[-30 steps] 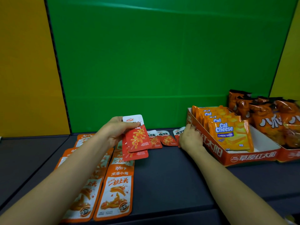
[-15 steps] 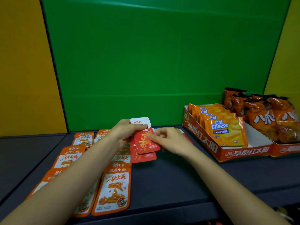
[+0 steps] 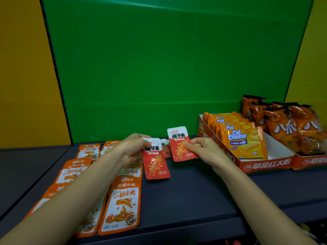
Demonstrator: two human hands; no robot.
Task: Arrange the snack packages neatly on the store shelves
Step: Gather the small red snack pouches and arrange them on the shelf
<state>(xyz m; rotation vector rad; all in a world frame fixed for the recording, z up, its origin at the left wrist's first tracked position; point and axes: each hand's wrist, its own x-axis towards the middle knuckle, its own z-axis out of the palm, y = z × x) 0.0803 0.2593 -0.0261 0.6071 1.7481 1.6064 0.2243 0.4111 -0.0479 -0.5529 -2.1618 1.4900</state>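
Note:
My left hand [image 3: 131, 147] pinches the white top of a small red snack sachet [image 3: 155, 161] that hangs down over the dark shelf [image 3: 194, 191]. My right hand [image 3: 203, 149] pinches a second red sachet [image 3: 179, 145] by its right edge and holds it upright, a little right of the first. Behind and between them another red sachet [image 3: 166, 149] lies flat on the shelf, partly hidden. Several orange fish-snack packets [image 3: 123, 204] lie in rows on the shelf's left part, some covered by my left forearm.
A red display box [image 3: 265, 165] of Cal Cheese wafer packs [image 3: 242, 142] stands right of my right hand. Further right, orange chip bags [image 3: 286, 128] fill a second red box. A green back panel [image 3: 159, 68] and yellow side walls close the shelf.
The two red sachets that were together at my left hand are now apart: my right hand has taken one and drawn it to the right. The view has shifted slightly.

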